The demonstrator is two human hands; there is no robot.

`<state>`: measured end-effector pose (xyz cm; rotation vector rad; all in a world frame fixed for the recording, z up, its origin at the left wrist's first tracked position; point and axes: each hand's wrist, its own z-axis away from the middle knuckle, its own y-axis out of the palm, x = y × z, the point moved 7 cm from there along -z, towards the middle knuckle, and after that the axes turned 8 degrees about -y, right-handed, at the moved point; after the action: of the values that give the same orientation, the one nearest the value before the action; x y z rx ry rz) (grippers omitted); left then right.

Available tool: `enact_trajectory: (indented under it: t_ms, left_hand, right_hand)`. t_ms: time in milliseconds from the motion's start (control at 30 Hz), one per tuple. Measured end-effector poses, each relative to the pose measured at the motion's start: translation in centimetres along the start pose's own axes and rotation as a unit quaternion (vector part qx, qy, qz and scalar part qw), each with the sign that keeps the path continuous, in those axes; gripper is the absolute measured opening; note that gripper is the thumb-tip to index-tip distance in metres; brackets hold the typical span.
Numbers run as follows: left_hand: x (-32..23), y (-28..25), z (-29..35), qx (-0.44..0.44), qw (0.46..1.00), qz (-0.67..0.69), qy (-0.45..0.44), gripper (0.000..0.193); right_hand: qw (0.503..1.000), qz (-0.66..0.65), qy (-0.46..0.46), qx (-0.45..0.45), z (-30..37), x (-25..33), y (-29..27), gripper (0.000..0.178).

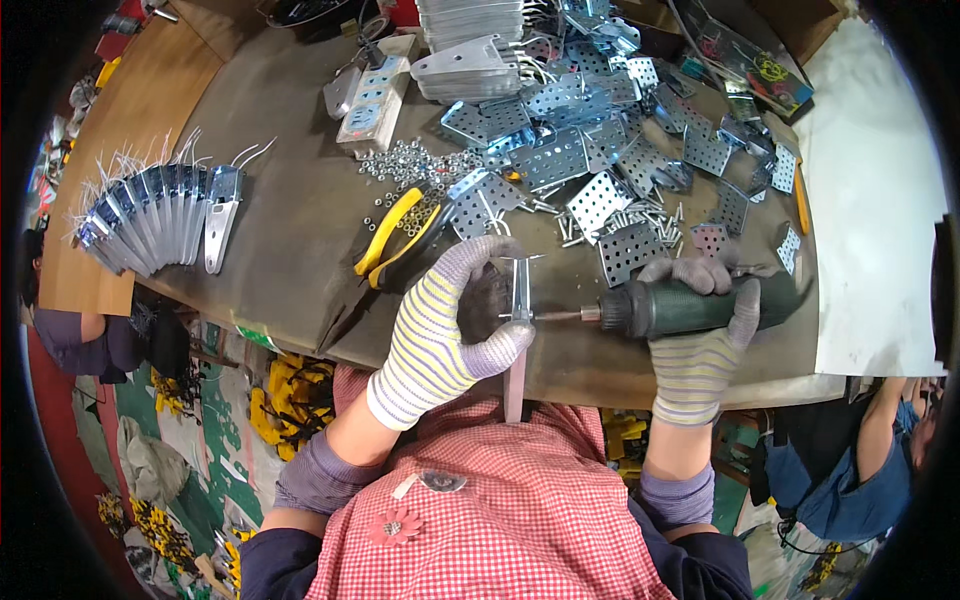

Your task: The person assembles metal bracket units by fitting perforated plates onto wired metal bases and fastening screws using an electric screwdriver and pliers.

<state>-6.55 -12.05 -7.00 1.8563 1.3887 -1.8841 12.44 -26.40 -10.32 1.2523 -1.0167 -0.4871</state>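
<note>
My left hand [440, 330], in a striped glove, is closed on a narrow metal bracket assembly [519, 290] held edge-on above the table's front edge. A pale strip hangs from it below the thumb. My right hand [700, 330], gloved too, grips a dark green electric screwdriver [685, 305] lying level. Its bit points left and reaches the side of the bracket; whether it sits in a screw head is too small to tell. Yellow-and-black pliers [395, 235] rest on the table just beyond my left hand. Perforated metal plates [630, 250] lie beyond the screwdriver.
Loose nuts [410, 170] and screws [640, 215] are scattered mid-table. A fanned row of wired metal pieces [160, 215] lies at left. A power strip [375, 100] and stacked metal pieces [470, 70] stand at the back. White sheeting [870, 200] covers the right side. Other people sit at both sides.
</note>
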Motion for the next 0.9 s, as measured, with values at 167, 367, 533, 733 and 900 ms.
enact_trajectory:
  t_ms: [167,367,533,733,900]
  left_hand:
    - [0.4,0.0,0.4,-0.012,1.000,0.011,0.020,0.065]
    - [0.1,0.0,0.2,-0.009,1.000,-0.019,0.020,0.067]
    - [0.1,0.1,0.2,-0.012,0.999,-0.035,0.023,0.068]
    - [0.2,0.2,0.2,-0.012,1.000,-0.023,0.013,0.070]
    - [1.2,0.1,0.9,-0.003,0.996,0.073,-0.057,0.076]
  right_hand:
    - [0.989,-0.137,0.022,-0.053,0.5,-0.8,-0.1,0.020]
    - [0.989,-0.127,0.011,-0.071,0.3,-0.8,-0.4,0.019]
    - [0.984,-0.162,0.030,-0.073,0.3,-1.3,-0.4,0.018]
    - [0.988,-0.138,0.011,-0.065,0.4,-1.2,-0.3,0.021]
    - [0.987,-0.151,0.025,-0.054,0.3,-1.3,-0.6,0.024]
